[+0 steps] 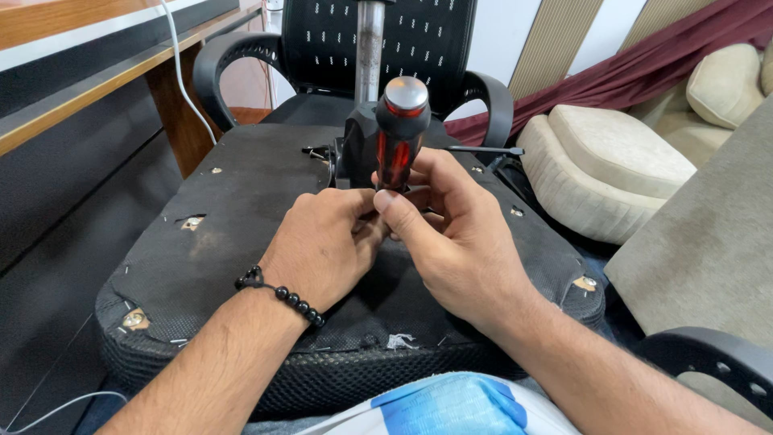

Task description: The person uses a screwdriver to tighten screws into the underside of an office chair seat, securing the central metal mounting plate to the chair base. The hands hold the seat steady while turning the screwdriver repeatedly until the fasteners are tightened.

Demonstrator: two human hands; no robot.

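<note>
A black chair [419,40] stands behind. Right of the chair lie a cream cushion [612,161] and a red cloth [644,72]. Left of it is a wooden desk [88,89].

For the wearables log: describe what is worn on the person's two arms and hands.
Both forearms are bare, with no sleeves in view. The left hand has no glove or ring that shows; its wrist carries a bracelet of round black beads on a dark cord with a small knot. The right hand is bare too: no glove, watch, band or ring is visible on it or its wrist.
</note>
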